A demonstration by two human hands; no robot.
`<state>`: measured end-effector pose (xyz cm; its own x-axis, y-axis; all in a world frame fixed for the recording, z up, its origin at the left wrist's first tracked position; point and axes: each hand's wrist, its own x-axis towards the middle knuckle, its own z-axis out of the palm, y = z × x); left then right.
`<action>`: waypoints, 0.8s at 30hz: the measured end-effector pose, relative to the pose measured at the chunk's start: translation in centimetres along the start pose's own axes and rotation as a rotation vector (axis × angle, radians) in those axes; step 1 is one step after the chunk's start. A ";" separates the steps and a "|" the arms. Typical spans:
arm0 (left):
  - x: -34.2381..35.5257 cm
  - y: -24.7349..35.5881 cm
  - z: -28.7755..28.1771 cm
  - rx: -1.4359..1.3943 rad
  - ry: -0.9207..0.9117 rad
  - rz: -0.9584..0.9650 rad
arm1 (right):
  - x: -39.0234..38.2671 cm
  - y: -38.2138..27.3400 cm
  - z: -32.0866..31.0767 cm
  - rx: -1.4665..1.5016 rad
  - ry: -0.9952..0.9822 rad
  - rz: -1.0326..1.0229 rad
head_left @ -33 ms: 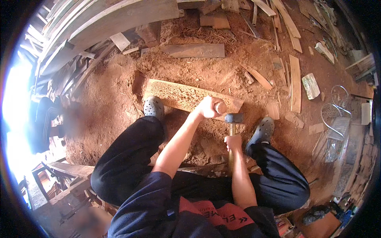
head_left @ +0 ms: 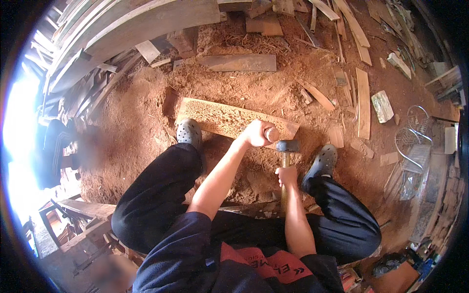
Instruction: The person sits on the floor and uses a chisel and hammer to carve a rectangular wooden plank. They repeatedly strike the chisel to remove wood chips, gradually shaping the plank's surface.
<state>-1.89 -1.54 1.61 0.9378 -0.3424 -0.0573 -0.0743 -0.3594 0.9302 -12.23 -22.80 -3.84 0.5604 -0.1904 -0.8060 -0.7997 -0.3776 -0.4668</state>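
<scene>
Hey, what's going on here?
A person's right hand holds a hammer. Their left hand grips a wooden handle over a board covered in little pits. The hammer's head is close by the handle's round end; I can't tell if they touch. The left shoe is at the board's left end.

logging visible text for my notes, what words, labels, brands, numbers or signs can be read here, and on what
Red panel on the dark navy fabric shirt: dark lettering and a double chevron, partly lost in folds; wording not copied out.
Dark-headed wooden-handled hammer: none readable.
Pale pitted wooden board: none readable.
</scene>
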 end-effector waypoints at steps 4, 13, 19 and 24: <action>0.0 0.0 -0.1 0.070 0.083 -0.017 | -1.1 -1.1 -0.3 0.134 -0.016 -0.012; 1.1 -0.7 -0.7 0.040 0.174 -0.014 | -12.2 -12.6 -7.2 0.735 0.229 -0.550; 0.6 -1.2 -0.8 0.002 0.158 0.004 | -18.4 -17.2 -7.4 0.879 0.463 -1.082; 1.0 -0.6 0.7 0.096 0.090 -0.041 | -7.6 -8.7 -0.5 -0.547 0.571 -0.658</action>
<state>-1.15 -2.24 0.74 0.9670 -0.2482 -0.0579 -0.0633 -0.4541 0.8887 -9.41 -18.56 6.54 0.9853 -0.1450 -0.0901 -0.1693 -0.8969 -0.4086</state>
